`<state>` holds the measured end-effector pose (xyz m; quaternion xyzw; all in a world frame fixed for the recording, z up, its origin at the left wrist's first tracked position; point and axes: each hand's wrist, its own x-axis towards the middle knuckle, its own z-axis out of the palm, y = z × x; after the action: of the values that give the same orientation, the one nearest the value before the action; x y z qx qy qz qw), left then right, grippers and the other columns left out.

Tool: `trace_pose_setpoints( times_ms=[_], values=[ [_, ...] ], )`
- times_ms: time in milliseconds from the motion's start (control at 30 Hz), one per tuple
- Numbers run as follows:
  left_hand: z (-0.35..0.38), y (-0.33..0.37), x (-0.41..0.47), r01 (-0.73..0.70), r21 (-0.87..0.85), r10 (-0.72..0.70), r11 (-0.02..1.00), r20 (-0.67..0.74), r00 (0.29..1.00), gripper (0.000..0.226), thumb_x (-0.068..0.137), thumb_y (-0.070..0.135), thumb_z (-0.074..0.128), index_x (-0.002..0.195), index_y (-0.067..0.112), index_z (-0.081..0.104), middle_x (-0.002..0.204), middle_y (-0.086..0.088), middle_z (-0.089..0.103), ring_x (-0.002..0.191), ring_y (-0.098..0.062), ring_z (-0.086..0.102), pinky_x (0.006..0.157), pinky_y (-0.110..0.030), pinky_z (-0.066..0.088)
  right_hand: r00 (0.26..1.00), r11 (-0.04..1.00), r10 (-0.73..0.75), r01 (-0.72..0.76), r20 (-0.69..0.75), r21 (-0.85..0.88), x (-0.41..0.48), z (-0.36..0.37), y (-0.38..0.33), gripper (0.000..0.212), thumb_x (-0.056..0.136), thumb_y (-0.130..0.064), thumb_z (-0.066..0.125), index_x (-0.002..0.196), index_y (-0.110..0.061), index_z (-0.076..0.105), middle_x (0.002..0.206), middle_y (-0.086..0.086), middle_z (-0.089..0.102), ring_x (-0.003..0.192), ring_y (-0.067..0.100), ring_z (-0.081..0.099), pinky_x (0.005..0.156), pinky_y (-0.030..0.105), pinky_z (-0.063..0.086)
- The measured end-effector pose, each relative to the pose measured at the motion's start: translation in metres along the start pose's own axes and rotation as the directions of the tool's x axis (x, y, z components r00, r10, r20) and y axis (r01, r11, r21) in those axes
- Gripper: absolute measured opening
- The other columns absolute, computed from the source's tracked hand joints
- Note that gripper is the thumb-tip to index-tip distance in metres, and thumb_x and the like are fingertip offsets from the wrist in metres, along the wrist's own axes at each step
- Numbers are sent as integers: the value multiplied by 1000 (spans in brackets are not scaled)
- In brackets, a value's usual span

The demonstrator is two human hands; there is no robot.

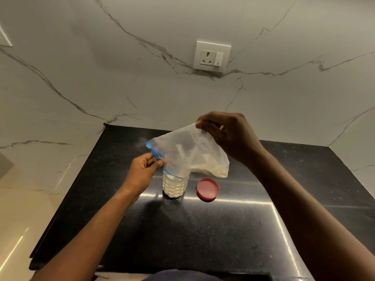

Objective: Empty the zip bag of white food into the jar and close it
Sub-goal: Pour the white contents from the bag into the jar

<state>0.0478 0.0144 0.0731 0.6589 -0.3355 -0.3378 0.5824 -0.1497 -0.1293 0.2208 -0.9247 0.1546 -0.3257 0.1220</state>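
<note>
A clear zip bag (187,153) with a blue zip strip hangs tilted over a small clear jar (175,186) on the black counter. White food lies in the bag's lower right fold and fills much of the jar. My left hand (143,171) pinches the blue zip edge just above the jar's mouth. My right hand (229,134) holds the bag's bottom corner raised high. The bag's open mouth rests at the jar's rim. A red lid (208,189) lies on the counter to the right of the jar, separate from it.
The black speckled counter (182,230) meets a white marbled wall at the back. A wall socket with a switch (212,56) sits above. The counter's left edge drops to a beige floor (22,220).
</note>
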Motion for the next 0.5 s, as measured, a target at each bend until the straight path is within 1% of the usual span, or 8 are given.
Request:
trace_pose_setpoints(
  times_ms=[100, 167, 267, 333, 367, 433, 500],
  values=[
    [0, -1, -2, 10, 7, -10, 1000, -9, 1000, 20, 100, 3, 64, 112, 17, 73, 108, 4, 79, 104, -5, 75, 91, -22, 58, 999, 1000, 15, -15, 28, 9, 0, -1, -1, 18, 102, -25, 67, 108, -14, 79, 98, -1, 80, 82, 15, 74, 72, 36, 60],
    [0, -1, -4, 17, 4, -16, 1000, -14, 1000, 21, 101, 3, 63, 117, 13, 71, 106, 3, 79, 102, -5, 75, 92, -23, 59, 996, 996, 61, -64, 63, 56, 1, -2, 0, 16, 101, -26, 68, 107, -15, 79, 95, -2, 79, 82, 14, 73, 73, 37, 60],
    [2, 0, -4, 35, -29, -36, 999, -30, 999, 26, 102, 2, 60, 124, 16, 66, 105, -2, 79, 100, -9, 75, 91, -28, 60, 981, 979, 163, -175, 108, 106, 2, 0, 3, 13, 100, -27, 69, 100, -17, 78, 86, -4, 77, 79, 15, 69, 75, 41, 58],
    [3, 0, -3, 43, -43, -45, 998, -37, 998, 29, 103, 1, 59, 125, 19, 64, 105, -5, 79, 101, -14, 75, 91, -31, 60, 968, 965, 220, -234, 116, 116, -1, 1, 7, 11, 99, -25, 70, 97, -17, 78, 85, -6, 75, 79, 13, 67, 76, 39, 57],
    [5, 0, -3, 50, -49, -52, 998, -38, 998, 30, 103, 1, 59, 128, 18, 64, 106, -7, 79, 101, -16, 75, 91, -32, 61, 961, 957, 249, -263, 118, 123, -4, 2, 11, 11, 100, -24, 69, 97, -17, 78, 86, -7, 75, 81, 11, 67, 75, 35, 56],
    [7, 1, -1, 76, -67, -79, 995, -45, 996, 31, 103, 1, 59, 131, 14, 63, 108, -9, 78, 103, -18, 75, 92, -35, 61, 944, 937, 304, -320, 124, 142, -10, 3, 17, 12, 101, -25, 67, 97, -19, 76, 89, -9, 73, 83, 5, 66, 71, 22, 51],
    [8, 1, 0, 105, -80, -110, 991, -54, 993, 30, 103, 0, 58, 129, 14, 64, 108, -11, 78, 106, -21, 75, 95, -40, 61, 928, 915, 357, -371, 108, 159, -17, 6, 22, 12, 104, -26, 63, 96, -22, 71, 88, -12, 68, 81, -4, 62, 66, 9, 44]
  ],
)
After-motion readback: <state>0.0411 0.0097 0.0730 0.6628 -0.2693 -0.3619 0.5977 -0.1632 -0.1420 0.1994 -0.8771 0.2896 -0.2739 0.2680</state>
